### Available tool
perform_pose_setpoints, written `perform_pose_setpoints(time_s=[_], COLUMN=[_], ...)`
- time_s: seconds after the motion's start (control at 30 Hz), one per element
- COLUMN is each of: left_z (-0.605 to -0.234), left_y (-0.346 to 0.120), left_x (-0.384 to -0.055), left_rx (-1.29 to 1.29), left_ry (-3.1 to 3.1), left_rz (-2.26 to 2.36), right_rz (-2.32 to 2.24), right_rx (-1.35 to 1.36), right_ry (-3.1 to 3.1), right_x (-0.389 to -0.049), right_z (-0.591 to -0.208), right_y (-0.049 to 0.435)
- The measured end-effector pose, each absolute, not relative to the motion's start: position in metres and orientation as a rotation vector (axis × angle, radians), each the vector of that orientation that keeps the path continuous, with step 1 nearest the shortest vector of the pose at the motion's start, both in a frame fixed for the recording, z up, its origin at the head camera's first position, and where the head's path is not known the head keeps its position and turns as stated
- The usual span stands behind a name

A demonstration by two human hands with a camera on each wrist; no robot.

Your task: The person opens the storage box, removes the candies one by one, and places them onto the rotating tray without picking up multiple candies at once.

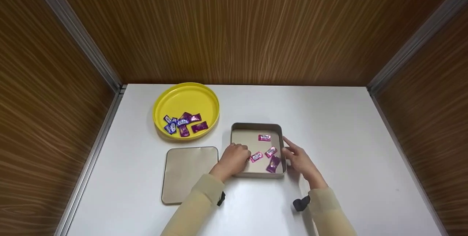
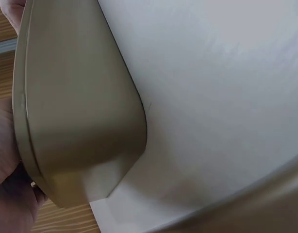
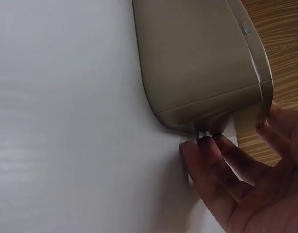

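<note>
A square metal tin [image 1: 259, 175] holds three small pink-wrapped candies [image 1: 264, 138] and one purple-wrapped candy [image 1: 273, 164]. My left hand [image 1: 234, 158] reaches over the tin's left wall, fingers bent downward. Its fingertips are right beside the nearest pink candy [image 1: 256, 156]; I cannot tell whether they pinch anything. In the left wrist view, the tin's wall [image 2: 81, 97] partly hides the fingers. My right hand [image 1: 299, 159] touches the outside of the right wall with fairly straight fingers. From the right wrist, those fingers [image 3: 207, 174] meet the tin's side [image 3: 197, 58] near a rounded corner.
A flat metal lid [image 1: 188, 173] lies left of the tin, partly under the left forearm. Behind it stands a round yellow tray [image 1: 186, 97] with several blue-wrapped [image 1: 172, 128] and purple-wrapped candies [image 1: 199, 126]. Wood-patterned panels [image 1: 234, 27] enclose the white table [image 1: 347, 155].
</note>
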State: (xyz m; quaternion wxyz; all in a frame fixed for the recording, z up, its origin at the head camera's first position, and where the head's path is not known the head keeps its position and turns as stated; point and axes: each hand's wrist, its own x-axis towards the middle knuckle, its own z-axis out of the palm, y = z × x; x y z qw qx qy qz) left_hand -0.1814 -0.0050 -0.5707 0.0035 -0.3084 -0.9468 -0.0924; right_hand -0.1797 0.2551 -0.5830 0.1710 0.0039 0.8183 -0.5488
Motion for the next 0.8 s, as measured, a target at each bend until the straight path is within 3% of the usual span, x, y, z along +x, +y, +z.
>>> perform_pose_setpoints(time_s=[0.8], left_z=[-0.535], left_y=[-0.033], left_x=[-0.174], left_rx=[-0.657], left_ry=[-2.804], left_rz=[-0.691], right_rz=[-1.540], right_rx=[0.043], right_ry=[2.264], right_x=[-0.166], right_z=[-0.574], right_y=[0.254])
